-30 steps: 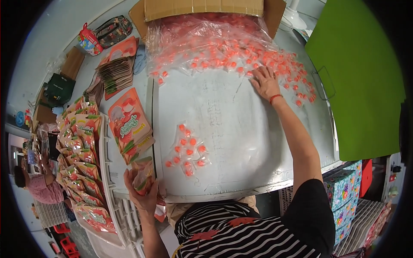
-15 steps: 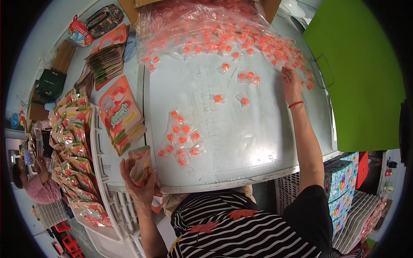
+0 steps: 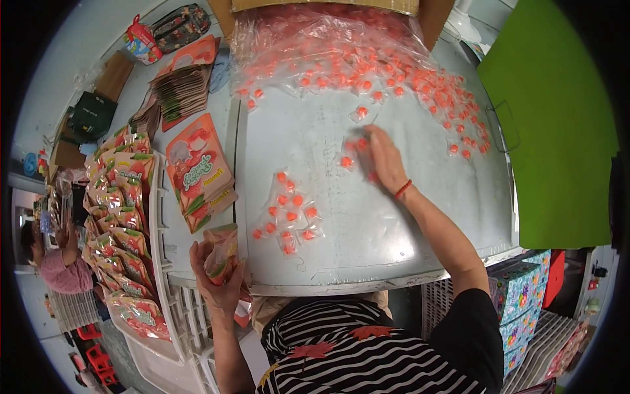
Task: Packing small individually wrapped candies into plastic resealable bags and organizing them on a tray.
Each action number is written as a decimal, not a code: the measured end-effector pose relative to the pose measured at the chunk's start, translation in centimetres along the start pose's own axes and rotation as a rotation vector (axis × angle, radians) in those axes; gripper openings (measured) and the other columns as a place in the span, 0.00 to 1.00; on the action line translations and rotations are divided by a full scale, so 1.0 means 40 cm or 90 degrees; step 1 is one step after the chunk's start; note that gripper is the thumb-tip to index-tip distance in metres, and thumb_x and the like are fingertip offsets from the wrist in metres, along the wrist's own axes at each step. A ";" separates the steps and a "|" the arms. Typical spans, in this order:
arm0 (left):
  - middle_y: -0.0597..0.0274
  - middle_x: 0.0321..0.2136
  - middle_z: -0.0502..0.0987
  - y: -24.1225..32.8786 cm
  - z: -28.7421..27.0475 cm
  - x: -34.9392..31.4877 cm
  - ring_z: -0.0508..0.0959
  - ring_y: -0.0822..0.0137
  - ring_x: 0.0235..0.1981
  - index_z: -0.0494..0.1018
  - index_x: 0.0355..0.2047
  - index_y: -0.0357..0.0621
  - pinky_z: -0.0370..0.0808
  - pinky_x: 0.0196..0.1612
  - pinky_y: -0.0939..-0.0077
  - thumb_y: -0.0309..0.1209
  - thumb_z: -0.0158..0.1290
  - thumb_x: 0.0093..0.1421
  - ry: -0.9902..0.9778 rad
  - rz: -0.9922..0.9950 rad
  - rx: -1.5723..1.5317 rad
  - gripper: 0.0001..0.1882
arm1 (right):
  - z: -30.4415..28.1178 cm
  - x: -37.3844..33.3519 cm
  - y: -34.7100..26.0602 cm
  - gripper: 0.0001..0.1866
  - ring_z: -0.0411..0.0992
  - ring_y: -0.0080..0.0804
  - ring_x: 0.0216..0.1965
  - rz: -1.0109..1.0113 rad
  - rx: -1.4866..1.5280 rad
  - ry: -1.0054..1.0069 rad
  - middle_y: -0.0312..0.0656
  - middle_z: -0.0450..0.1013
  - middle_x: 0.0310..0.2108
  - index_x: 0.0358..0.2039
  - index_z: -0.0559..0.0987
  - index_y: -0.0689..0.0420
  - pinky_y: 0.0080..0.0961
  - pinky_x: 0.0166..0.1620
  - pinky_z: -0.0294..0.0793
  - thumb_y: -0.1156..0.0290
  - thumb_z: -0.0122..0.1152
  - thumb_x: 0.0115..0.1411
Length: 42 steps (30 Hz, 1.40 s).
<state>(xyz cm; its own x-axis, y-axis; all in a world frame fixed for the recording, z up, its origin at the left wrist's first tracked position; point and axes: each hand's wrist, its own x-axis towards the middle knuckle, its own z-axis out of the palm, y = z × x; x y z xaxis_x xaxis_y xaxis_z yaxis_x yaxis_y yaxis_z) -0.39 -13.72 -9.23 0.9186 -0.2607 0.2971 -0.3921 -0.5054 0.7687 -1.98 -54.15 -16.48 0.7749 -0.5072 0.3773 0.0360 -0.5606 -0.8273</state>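
My left hand (image 3: 220, 272) grips a pink printed pouch (image 3: 222, 253) just off the table's front left edge; its mouth stands partly apart. My right hand (image 3: 387, 161) is over the middle of the table, fingers together and curled against a few small wrapped candies (image 3: 357, 144), blurred by motion. Part of one candy shows under the palm. Just left of the fingers lies another wrapped candy (image 3: 346, 162), and farther back a single one (image 3: 361, 113). Between my hands a loose group of wrapped candies (image 3: 291, 216), orange-red in clear film, rests on the table.
A large heap of candies (image 3: 367, 65) spills from a plastic-lined carton (image 3: 328, 8) at the back. Flat pouches (image 3: 197, 164) lie left, before a stack of more (image 3: 180, 95). Filled pouches (image 3: 125, 243) stand in a white crate (image 3: 159, 217). A green panel (image 3: 551, 118) borders the right.
My right hand has swept left from the heap's right edge to the middle candies, shifting some of them. My left hand still grips the pouch. The whole view has shifted slightly.
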 end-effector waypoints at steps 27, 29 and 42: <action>0.49 0.49 0.67 0.088 0.147 0.117 0.68 0.48 0.50 0.54 0.57 0.37 0.63 0.55 0.55 0.35 0.70 0.38 -0.067 0.273 0.037 0.49 | 0.121 -0.087 -0.117 0.06 0.72 0.37 0.23 -0.230 -0.254 -0.125 0.41 0.72 0.29 0.31 0.76 0.55 0.28 0.26 0.72 0.73 0.62 0.51; 0.48 0.50 0.66 0.079 0.164 0.121 0.66 0.48 0.52 0.53 0.58 0.36 0.62 0.55 0.55 0.35 0.69 0.38 -0.085 0.263 0.041 0.50 | 0.143 -0.065 -0.156 0.04 0.68 0.27 0.18 -0.177 -0.143 -0.040 0.37 0.70 0.22 0.31 0.76 0.57 0.23 0.24 0.68 0.72 0.60 0.55; 0.45 0.51 0.63 0.042 0.178 0.120 0.64 0.45 0.52 0.54 0.57 0.36 0.59 0.55 0.50 0.35 0.67 0.38 0.023 0.276 0.139 0.49 | 0.150 -0.068 -0.446 0.07 0.73 0.45 0.26 -0.141 -0.112 -0.301 0.46 0.73 0.27 0.31 0.77 0.59 0.33 0.30 0.73 0.73 0.58 0.50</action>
<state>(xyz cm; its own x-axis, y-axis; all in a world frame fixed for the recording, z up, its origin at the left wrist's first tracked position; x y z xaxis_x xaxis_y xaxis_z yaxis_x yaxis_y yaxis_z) 3.01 -21.66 -10.54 0.6675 -0.4587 0.5866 -0.7372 -0.5177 0.4341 -0.95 -38.81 -5.24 0.9613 -0.0373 0.2730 0.1565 -0.7416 -0.6523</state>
